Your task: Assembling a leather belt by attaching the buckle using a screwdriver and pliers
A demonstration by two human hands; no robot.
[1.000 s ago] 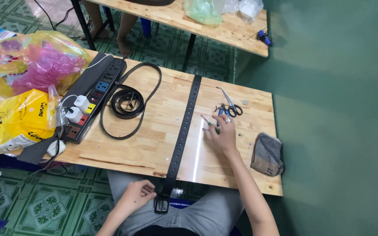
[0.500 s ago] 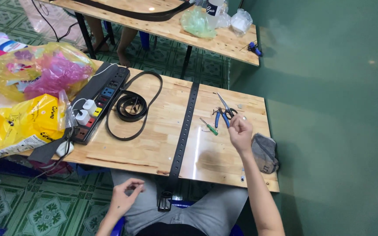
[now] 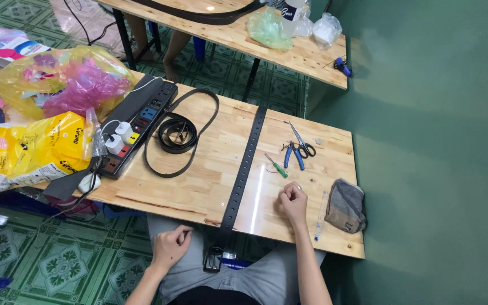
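The right hand (image 3: pixel 293 199) is curled shut on the wooden table (image 3: pixel 199 186), beside the black belt (image 3: pixel 244 169). The left hand (image 3: pixel 170 247) has its fingers together near the buckle (image 3: pixel 213 258). Keep the belt flat.

Belt workshop, wooden benches (image 3: pixel 199 192), pliers (image 3: pixel 296 153)

A long black perforated leather belt (image 3: pixel 244 169) lay across the pale wooden table (image 3: pixel 199 186) from far edge to near edge, its buckle end hanging over the near side. Left of it sat a coiled black belt (image 3: pixel 177 135), and farther left a black multi-socket power strip (image 3: pixel 136 127). Right of the long belt lay a small green-handled screwdriver (image 3: pixel 277 166), with blue-handled pliers (image 3: pixel 296 155) and steel scissors (image 3: pixel 301 141) behind it. A folded grey cloth (image 3: pixel 345 206) rested at the near right corner.
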